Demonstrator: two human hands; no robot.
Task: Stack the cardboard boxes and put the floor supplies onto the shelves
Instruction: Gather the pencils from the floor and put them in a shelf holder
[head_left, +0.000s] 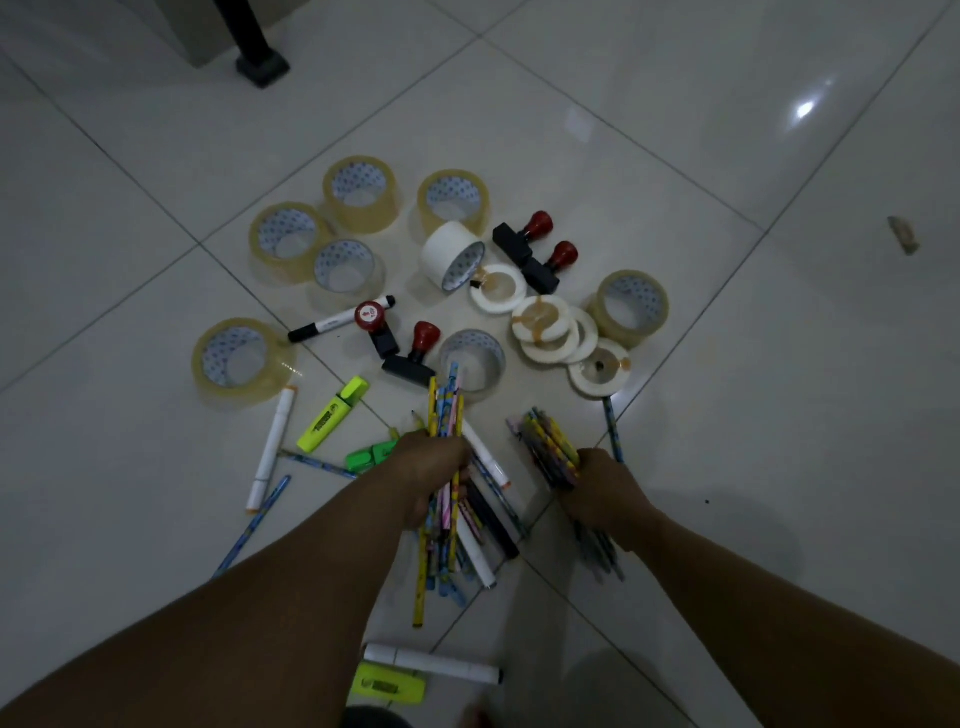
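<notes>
Closest to my feed, a yellow highlighter and a white marker lie on the tiled floor between my operator's forearms.

Left hand grips a fistful of patterned pencils. Right hand grips a second, darker pencil bundle. Both are low over the scattered supplies. Beyond them I count:
- seven translucent packing-tape rolls
- one white tape roll on its side
- four flat white tape rings, two of them overlapping
- four red-handled stamps
- one black-capped marker

Left of the hands lie a second yellow highlighter, a green highlighter, a long white pen and two loose pencils. The heap under the left wrist is too tangled to count.
</notes>
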